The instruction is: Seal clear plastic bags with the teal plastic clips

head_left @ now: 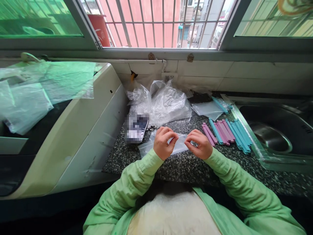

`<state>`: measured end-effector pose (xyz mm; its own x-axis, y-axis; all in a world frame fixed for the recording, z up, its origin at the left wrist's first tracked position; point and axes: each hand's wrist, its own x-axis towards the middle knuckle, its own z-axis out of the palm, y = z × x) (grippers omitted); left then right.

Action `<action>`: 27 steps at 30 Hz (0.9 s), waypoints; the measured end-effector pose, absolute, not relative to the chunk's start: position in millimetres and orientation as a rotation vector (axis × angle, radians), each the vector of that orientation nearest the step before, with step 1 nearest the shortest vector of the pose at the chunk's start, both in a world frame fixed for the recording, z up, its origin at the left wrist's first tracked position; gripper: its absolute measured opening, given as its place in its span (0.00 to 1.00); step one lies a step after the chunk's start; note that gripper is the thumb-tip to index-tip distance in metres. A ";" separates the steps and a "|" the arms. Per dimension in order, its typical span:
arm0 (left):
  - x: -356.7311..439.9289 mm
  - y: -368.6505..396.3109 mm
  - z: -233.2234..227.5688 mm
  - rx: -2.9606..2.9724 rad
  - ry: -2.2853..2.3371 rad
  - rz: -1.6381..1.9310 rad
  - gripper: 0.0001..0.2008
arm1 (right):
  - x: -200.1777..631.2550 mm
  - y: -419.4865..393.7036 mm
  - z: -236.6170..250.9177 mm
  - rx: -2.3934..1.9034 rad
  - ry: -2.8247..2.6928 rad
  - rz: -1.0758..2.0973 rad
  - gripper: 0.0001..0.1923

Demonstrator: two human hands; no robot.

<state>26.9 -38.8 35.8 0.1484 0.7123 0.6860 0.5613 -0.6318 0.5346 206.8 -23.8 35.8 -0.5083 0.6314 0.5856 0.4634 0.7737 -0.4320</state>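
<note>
I had a small clear plastic bag [179, 145] stretched between my two hands just above the speckled countertop [195, 169], in front of my chest. My left hand [164, 143] was closed on the bag's left end, thumb and fingertips pinched together on the film, and my right hand [199, 143] pinched the right end the same way, so both grips were clamped on the same bag. As far as I could judge, the bag had nothing in it yet; I could see no colour through the film. To my right, near the rim of the steel sink [271, 130], a loose row of pink and blue sticks [226, 132] lay side by side on the counter, apart from my hands, and a few more blue ones [220, 104] rested on a flat clear sheet behind them. A heap of crumpled clear bags [161, 101] sat against the wall beyond my hands, with a phone [136, 128] just left of it. I saw no filled bags set aside, so by my reckoning the work stood early, with that whole row of sticks untouched.
</note>
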 end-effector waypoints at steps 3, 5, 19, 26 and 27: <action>27.5 -40.2 36.6 2.260 1.266 1.497 0.05 | 206.6 -24.3 36.2 -0.802 -2.191 0.279 0.06; 27.9 -40.8 37.4 2.257 1.265 1.506 0.05 | 206.4 -24.8 36.9 -0.796 -2.183 0.286 0.06; 3.6 -54.2 59.2 2.092 1.356 1.722 0.03 | 232.8 -3.8 29.3 -0.621 -2.426 0.205 0.07; -7.6 -62.4 71.9 1.927 1.295 1.847 0.03 | 250.8 2.3 39.0 -0.724 -2.267 0.207 0.05; -9.0 -63.6 74.4 1.897 1.275 1.866 0.03 | 252.0 0.7 43.8 -0.730 -2.238 0.227 0.05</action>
